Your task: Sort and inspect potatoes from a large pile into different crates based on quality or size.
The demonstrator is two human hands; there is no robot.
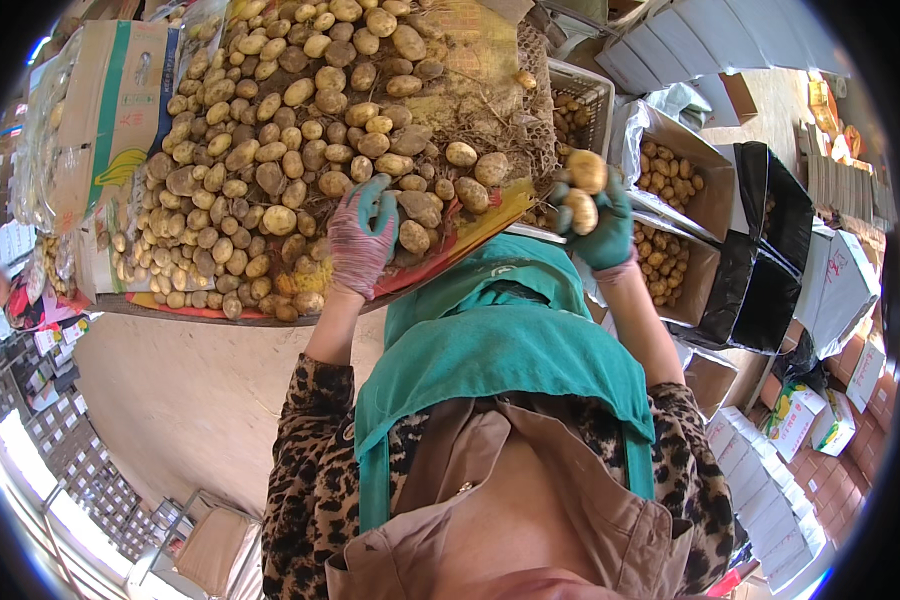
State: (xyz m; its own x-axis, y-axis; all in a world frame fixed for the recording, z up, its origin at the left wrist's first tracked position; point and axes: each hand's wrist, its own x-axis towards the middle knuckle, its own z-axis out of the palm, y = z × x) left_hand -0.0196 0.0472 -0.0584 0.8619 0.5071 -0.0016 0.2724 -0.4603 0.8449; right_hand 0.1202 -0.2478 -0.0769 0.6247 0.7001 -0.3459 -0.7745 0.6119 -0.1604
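My right hand (604,229), in a green-coated glove, holds two potatoes, an upper potato (587,171) and a lower potato (580,212), beyond the right edge of the table. My left hand (361,236), in a matching glove with a pinkish knit back, rests among the potatoes at the table's near edge. Its thumb and fingers are apart, with no potato visible between them; the palm side is hidden. A broad pile of soil-dusted potatoes (270,180) covers much of the sorting table. Dry roots and dirt (487,112) lie on the yellow sheet (465,45) at the right.
Right of the table stand a plastic crate (607,94), an upper carton of potatoes (671,176) and a lower carton of potatoes (660,262). Black-lined boxes (769,277) adjoin them. A flattened banana carton (112,120) lies at the table's left. Stacked white boxes (765,495) stand lower right.
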